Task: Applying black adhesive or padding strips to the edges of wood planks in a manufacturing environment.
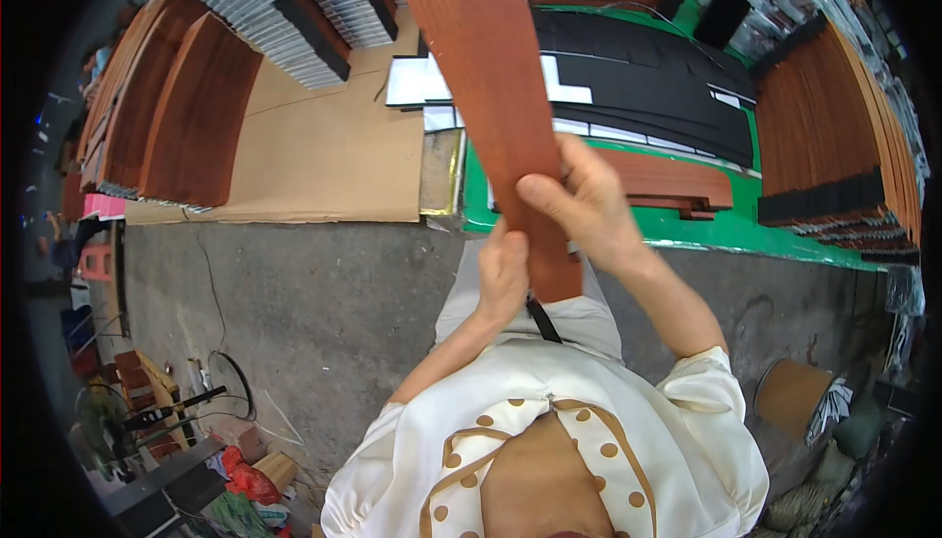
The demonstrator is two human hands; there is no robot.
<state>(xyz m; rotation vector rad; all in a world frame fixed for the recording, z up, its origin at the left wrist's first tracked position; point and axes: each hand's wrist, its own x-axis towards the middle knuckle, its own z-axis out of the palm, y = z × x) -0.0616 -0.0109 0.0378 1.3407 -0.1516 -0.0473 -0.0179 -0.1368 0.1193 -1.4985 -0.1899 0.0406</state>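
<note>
A long reddish-brown wood-grain board (500,97) stretches away from my body past the top of the view. My right hand (592,206) grips its right edge, the thumb lying on the face and the fingers going behind. Lower down, my left hand (504,273) is closed on the left edge near the board's close end; the fingertips are hidden. Beyond the board, black strips (648,67) and white pieces (417,82) lie on a green-covered table (476,195). Similar brown boards (677,183) rest at that table's close edge.
Stacks of brown boards stand at the left (191,116) and right (824,131). Brown cardboard (334,165) covers the left work surface. A round bin (790,396) is on the floor at the right. Tools, a cable and a red bag (250,477) lie at the lower left.
</note>
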